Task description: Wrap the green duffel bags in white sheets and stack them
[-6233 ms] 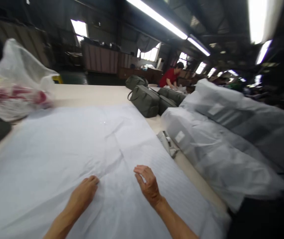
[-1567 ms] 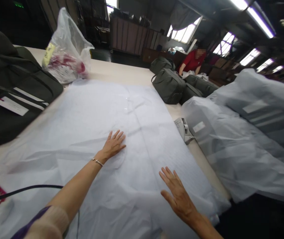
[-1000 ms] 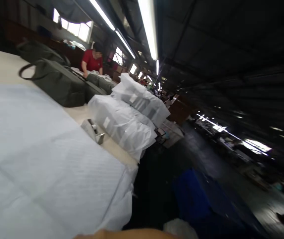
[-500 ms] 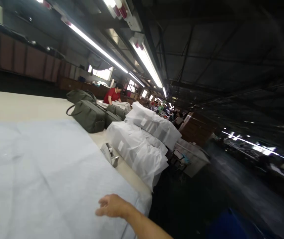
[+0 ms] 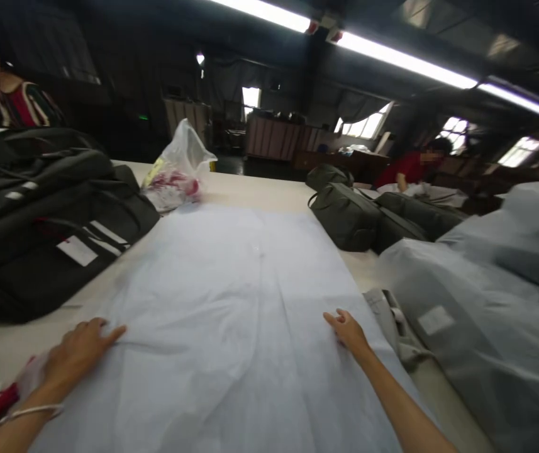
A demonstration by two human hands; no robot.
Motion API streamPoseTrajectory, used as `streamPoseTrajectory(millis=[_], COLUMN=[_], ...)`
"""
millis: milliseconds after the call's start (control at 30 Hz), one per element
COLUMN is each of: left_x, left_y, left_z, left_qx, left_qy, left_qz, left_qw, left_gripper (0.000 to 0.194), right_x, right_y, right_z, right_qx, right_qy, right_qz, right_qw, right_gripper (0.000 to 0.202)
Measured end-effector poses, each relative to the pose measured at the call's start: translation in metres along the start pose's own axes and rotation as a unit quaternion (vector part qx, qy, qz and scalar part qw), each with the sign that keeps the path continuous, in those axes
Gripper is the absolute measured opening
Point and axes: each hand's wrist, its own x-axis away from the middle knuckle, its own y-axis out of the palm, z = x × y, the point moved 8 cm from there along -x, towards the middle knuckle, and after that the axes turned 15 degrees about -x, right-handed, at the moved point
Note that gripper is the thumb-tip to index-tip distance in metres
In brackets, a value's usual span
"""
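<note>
A wide pale bluish-white sheet (image 5: pixel 231 302) with soft creases lies flat over the table. My left hand (image 5: pixel 78 352) is at its left edge, palm down, with the thumb stretched out across the sheet and nothing held. Over the right part of the sheet is my right hand (image 5: pixel 348 331), its fingers slightly curled and apart, holding nothing that I can see. Just beyond the sheet's right edge lies a small grey-beige item (image 5: pixel 389 321).
Dark bags with tags (image 5: pixel 56 233) are heaped at left. A clear plastic bag (image 5: pixel 179 170) stands at the far end. Olive bags (image 5: pixel 349 217) and plastic-wrapped bundles (image 5: pixel 477 327) line the right. A person in red (image 5: pixel 411 170) and one in stripes (image 5: pixel 21 104) are beyond.
The view has swung left and levelled, bringing the dark bags, the clear plastic bag and my left hand into sight. My right hand is still over the sheet's right part.
</note>
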Motion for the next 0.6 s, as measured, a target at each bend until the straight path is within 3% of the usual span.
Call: streamPoseTrajectory(millis=[67, 167, 300, 367, 467, 600], left_x=[-0.002, -0.007, -0.009, -0.014, -0.034, -0.082], left_y=[0.020, 0.026, 0.011, 0.003, -0.009, -0.040], left_z=[-0.005, 0.006, 0.018, 0.022, 0.035, 0.069], left_qx=[-0.017, -0.013, 0.020, 0.032, 0.030, 0.043], left_qy=[-0.015, -0.004, 0.010, 0.010, -0.010, -0.018], left_qz=[-0.040, -0.069, -0.045, -0.032, -0.041, -0.012], left_qw=[0.999, 0.998, 0.999, 0.999, 0.999, 0.999], left_gripper=[0.035, 0.036, 0.034, 0.034, 0.030, 0.029], right_x=[-0.015, -0.029, -0.044, -0.054, -0.077, -0.122], right_y=[0.011, 0.031, 0.058, 0.063, 0.058, 0.043], right_z=[-0.009, -0.031, -0.049, -0.058, -0.071, -0.100], right_qx=[0.021, 0.084, 0.152, 0.155, 0.136, 0.119], right_qy=[-0.020, -0.064, -0.080, -0.092, -0.096, -0.085], right_qz=[-0.002, 0.011, 0.009, 0.018, 0.045, 0.092], right_qw=[1.000, 0.994, 0.985, 0.984, 0.985, 0.985], right_gripper=[0.066, 0.061, 0.029, 0.023, 0.022, 0.025])
